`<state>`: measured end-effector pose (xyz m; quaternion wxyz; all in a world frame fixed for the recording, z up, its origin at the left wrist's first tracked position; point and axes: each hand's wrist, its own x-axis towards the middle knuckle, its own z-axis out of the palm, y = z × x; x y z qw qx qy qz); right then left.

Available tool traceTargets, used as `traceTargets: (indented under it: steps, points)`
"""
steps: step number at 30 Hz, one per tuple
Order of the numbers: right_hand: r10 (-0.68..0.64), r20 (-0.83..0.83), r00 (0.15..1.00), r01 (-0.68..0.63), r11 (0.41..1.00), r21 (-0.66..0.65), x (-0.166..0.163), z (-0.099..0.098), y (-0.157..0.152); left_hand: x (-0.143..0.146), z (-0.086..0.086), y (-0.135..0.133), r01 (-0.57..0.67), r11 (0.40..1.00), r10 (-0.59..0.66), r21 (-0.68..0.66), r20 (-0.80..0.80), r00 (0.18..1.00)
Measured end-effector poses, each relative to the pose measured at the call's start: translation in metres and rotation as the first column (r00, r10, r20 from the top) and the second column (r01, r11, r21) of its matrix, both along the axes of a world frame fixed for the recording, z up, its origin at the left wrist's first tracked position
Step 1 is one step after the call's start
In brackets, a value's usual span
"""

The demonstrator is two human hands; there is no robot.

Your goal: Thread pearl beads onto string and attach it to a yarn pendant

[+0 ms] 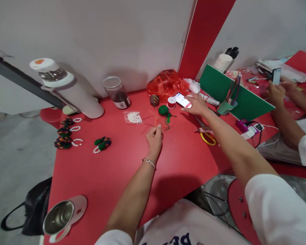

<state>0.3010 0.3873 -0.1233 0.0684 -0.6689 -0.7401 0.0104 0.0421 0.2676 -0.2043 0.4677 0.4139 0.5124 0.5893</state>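
Observation:
My left hand (154, 137), a thin bracelet on its wrist, rests on the red table (112, 173) with fingertips pinched on loose coloured threads (156, 120). My right hand (196, 104) reaches far forward and lies over a lit phone (182, 100). Whether it grips the phone I cannot tell. Beside the phone sit a green yarn ball (163, 110), a multicoloured yarn ball (154, 100), a small white spool (171, 101) and a bag of white beads (133, 117).
Finished yarn-and-bead pieces (66, 132) lie at the left, one more piece (102, 143) nearer. Yellow-handled scissors (207, 136), a jar (117, 92), a white flask (66, 89), a red plastic bag (166, 84) and a steel mug (59, 217) stand around. Another person's hands (277, 92) hold a phone behind a green divider (234, 92).

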Motion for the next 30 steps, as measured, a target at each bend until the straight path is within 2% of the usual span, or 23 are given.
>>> traceTargets:
  steps: [4,8,10,12,16,18,24,27,30]
  points:
    - [-0.014,0.086,0.996,0.020,0.997,-0.077,-0.006,-0.019,0.035,0.000,0.004,-0.003,-0.009,1.000,0.009,-0.003,-0.049,0.999]
    - [0.002,0.111,0.994,0.006,0.997,-0.071,-0.008,-0.028,0.045,0.002,0.007,-0.005,-0.001,1.000,-0.002,-0.029,-0.083,0.997]
    - [-0.007,0.092,0.996,0.010,1.000,-0.024,-0.007,-0.028,0.046,0.002,0.008,-0.005,-0.005,0.999,0.002,-0.040,-0.083,0.997]
    - [-0.026,0.067,0.997,0.029,0.999,-0.032,-0.006,-0.026,0.049,0.002,0.009,-0.005,-0.009,0.999,0.006,-0.041,-0.085,0.996]
    - [-0.100,0.073,0.992,0.114,0.963,-0.244,-0.002,-0.017,0.060,0.003,0.009,-0.005,-0.006,0.999,0.002,-0.032,-0.106,0.994]
    - [-0.137,0.097,0.986,0.159,0.948,-0.277,-0.002,-0.011,0.065,0.004,0.008,-0.005,-0.003,0.999,-0.001,-0.033,-0.111,0.994]
    - [-0.147,0.130,0.981,0.176,0.952,-0.250,-0.011,0.005,0.063,0.004,0.005,-0.004,0.000,1.000,-0.004,-0.028,-0.159,0.987]
    - [-0.185,0.111,0.976,0.201,0.966,-0.163,-0.012,0.009,0.053,0.004,0.004,-0.003,-0.006,1.000,0.001,-0.025,-0.169,0.986]
    - [-0.238,-0.018,0.971,0.238,0.971,-0.015,-0.005,0.014,0.043,0.005,0.002,-0.001,-0.012,1.000,0.008,-0.022,-0.167,0.986]
